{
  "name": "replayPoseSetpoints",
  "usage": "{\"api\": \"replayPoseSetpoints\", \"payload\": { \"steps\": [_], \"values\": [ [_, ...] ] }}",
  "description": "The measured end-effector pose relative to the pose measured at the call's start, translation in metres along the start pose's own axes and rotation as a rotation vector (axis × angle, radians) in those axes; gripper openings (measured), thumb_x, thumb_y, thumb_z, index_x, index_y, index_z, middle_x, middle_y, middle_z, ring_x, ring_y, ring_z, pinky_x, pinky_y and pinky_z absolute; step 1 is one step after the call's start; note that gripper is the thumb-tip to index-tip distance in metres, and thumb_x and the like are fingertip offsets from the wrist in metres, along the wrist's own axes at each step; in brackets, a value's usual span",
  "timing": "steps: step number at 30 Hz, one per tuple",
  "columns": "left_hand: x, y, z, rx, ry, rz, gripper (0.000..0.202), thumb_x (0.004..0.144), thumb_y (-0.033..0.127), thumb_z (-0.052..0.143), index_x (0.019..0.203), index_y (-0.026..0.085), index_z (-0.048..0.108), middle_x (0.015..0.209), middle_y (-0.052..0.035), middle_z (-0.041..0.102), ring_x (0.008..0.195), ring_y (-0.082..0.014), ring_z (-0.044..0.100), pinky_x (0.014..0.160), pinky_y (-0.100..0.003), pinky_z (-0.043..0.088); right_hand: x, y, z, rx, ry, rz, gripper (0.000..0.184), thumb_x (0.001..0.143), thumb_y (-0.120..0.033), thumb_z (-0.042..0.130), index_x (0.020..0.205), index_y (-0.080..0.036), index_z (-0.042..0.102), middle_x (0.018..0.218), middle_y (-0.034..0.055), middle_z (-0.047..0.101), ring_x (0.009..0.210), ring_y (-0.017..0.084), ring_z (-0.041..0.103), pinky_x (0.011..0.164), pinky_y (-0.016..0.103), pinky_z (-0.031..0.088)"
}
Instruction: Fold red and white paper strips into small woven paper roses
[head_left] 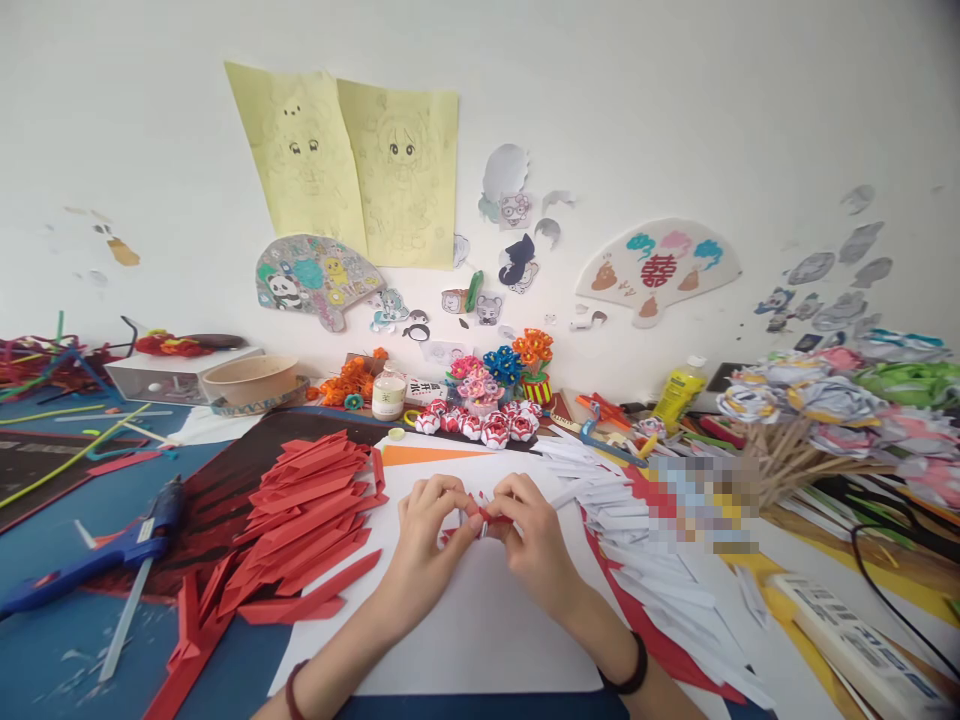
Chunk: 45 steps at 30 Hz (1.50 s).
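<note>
Over a white paper sheet (480, 630), my left hand (429, 530) and my right hand (534, 535) meet with fingertips pinched. Between them is a small red-and-white folded paper piece (484, 518), held from both sides and partly covered by the fingers. A heap of folded red paper strips (307, 530) lies left of my left hand. To the right of my right hand spreads a pile of folded white paper strips (645, 570). Beyond my hands sit several finished red-and-white paper flowers (495, 430).
A blue glue gun (142, 535) lies at the left. Along the back stand a beige bowl (251, 380), a white jar (389, 393) and a yellow bottle (679, 390). Paper flowers on sticks (825, 405) lean at the right, above a long white box (862, 640).
</note>
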<state>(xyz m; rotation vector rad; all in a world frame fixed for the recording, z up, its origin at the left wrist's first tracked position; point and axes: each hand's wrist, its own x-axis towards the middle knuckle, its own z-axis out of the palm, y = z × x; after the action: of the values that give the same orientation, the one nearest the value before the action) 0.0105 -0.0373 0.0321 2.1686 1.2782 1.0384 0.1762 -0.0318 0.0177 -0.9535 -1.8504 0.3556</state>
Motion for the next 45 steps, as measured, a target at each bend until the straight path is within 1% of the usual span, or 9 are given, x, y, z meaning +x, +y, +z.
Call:
{"api": "replayPoseSetpoints", "payload": {
  "steps": [6,14,23,26,28,32,35,40,45],
  "values": [
    [-0.001,-0.001,0.002,0.114,0.007,0.107,0.019,0.096,0.029,0.043,0.086,0.024,0.058,0.104,-0.0021,0.057,0.099,-0.0211,0.046,0.085,-0.038,0.028,0.001,0.002,-0.001,-0.026,-0.057,-0.039,0.025,0.078,0.004,0.044,0.07,-0.019,0.053,0.077,0.0012,0.049,0.075,0.016,0.045,0.063,0.027,0.036],
    [0.0,-0.004,-0.004,0.12,0.02,0.093,0.012,0.091,0.035,0.055,0.086,0.026,0.062,0.106,-0.0007,0.057,0.101,-0.0216,0.046,0.088,-0.039,0.028,0.0,0.003,-0.002,-0.047,-0.039,-0.089,0.023,0.081,0.001,0.048,0.071,-0.019,0.054,0.074,0.0008,0.05,0.073,0.016,0.045,0.062,0.028,0.035],
    [-0.005,0.0,0.0,0.236,0.025,0.156,0.021,0.096,0.026,0.042,0.083,0.024,0.059,0.104,-0.0025,0.059,0.097,-0.021,0.046,0.086,-0.042,0.026,0.0,0.005,-0.003,-0.05,-0.073,-0.125,0.026,0.083,0.0,0.046,0.067,-0.018,0.054,0.072,0.001,0.05,0.073,0.016,0.044,0.063,0.029,0.035],
    [-0.004,0.001,-0.002,0.191,0.017,0.108,0.023,0.096,0.027,0.041,0.083,0.024,0.059,0.103,-0.0025,0.059,0.097,-0.0213,0.046,0.084,-0.04,0.028,0.003,0.004,-0.006,0.062,-0.093,-0.037,0.02,0.087,-0.013,0.054,0.068,-0.02,0.059,0.076,0.0017,0.051,0.077,0.018,0.048,0.068,0.03,0.039],
    [-0.002,0.0,-0.006,0.123,0.027,0.076,0.022,0.096,0.031,0.042,0.083,0.024,0.059,0.102,-0.0027,0.058,0.098,-0.0216,0.046,0.085,-0.04,0.029,0.007,0.005,-0.009,0.228,-0.077,0.106,0.011,0.087,-0.029,0.06,0.079,-0.022,0.064,0.09,0.0034,0.055,0.087,0.019,0.053,0.077,0.032,0.043],
    [0.0,0.001,-0.014,-0.109,0.06,0.057,0.022,0.095,0.036,0.044,0.084,0.023,0.058,0.101,-0.004,0.057,0.1,-0.0213,0.048,0.091,-0.038,0.033,0.01,0.007,-0.01,0.742,-0.042,0.545,0.046,0.091,-0.059,0.044,0.124,-0.028,0.054,0.114,0.0071,0.057,0.095,0.021,0.059,0.086,0.038,0.047],
    [0.001,0.002,-0.018,-0.285,0.013,0.053,0.023,0.095,0.038,0.045,0.083,0.023,0.058,0.099,-0.0052,0.056,0.099,-0.0209,0.049,0.093,-0.036,0.036,0.009,0.006,-0.008,1.131,-0.231,0.752,0.065,0.091,-0.068,0.029,0.133,-0.023,0.047,0.105,0.0098,0.064,0.092,0.023,0.064,0.089,0.045,0.047],
    [0.002,0.002,-0.022,-0.475,-0.066,0.059,0.024,0.092,0.043,0.049,0.086,0.022,0.06,0.103,-0.0074,0.054,0.105,-0.0224,0.049,0.096,-0.036,0.038,0.009,-0.002,-0.013,1.205,-0.441,0.755,0.062,0.089,-0.067,0.036,0.123,-0.02,0.058,0.107,0.0111,0.068,0.097,0.027,0.065,0.093,0.049,0.044],
    [0.003,0.001,-0.023,-0.524,-0.035,0.006,0.023,0.089,0.042,0.055,0.083,0.022,0.063,0.1,-0.0064,0.054,0.102,-0.022,0.049,0.094,-0.035,0.038,0.012,-0.005,-0.021,1.209,-0.385,0.623,0.08,0.084,-0.079,0.024,0.133,-0.021,0.05,0.112,0.0144,0.066,0.107,0.029,0.061,0.096,0.053,0.04]
  ]
}}
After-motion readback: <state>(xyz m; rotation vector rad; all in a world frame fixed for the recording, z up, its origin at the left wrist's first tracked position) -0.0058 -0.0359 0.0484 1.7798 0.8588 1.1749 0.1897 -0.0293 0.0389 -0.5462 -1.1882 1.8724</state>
